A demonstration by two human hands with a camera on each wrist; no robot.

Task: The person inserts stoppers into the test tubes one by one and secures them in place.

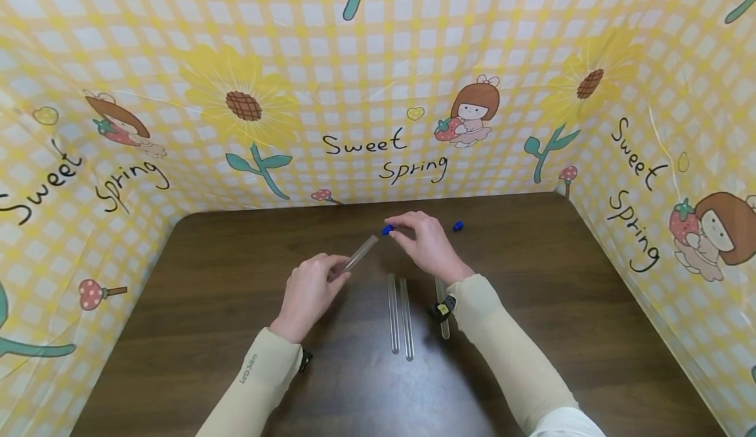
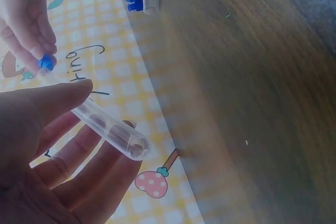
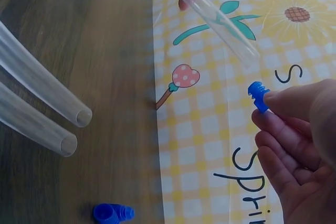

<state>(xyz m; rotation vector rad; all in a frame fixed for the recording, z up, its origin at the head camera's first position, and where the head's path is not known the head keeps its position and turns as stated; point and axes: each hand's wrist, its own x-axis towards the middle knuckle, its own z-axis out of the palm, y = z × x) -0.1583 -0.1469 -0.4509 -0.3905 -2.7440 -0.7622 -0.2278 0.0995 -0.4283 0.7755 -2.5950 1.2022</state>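
My left hand [image 1: 313, 289] grips a clear test tube [image 1: 361, 253] between thumb and fingers, tilted up toward the right. In the left wrist view the tube's rounded end [image 2: 137, 148] points away from the right hand. Between right thumb and forefinger, a ribbed blue stopper [image 3: 257, 95] is pinched by my right hand [image 1: 428, 243]. In the right wrist view a small gap separates the stopper from the tube's open mouth [image 3: 252, 60]. More clear test tubes lie on the table: two side by side [image 1: 399, 319], and another [image 1: 443, 329] partly hidden under the right wrist.
Beyond the right hand, blue stoppers [image 1: 458, 226] lie on the dark wooden table [image 1: 207, 319]. A yellow checked cloth [image 1: 354, 83] with printed flowers and figures walls the table's back and both sides. Each wrist wears a small black device [image 1: 443, 308].
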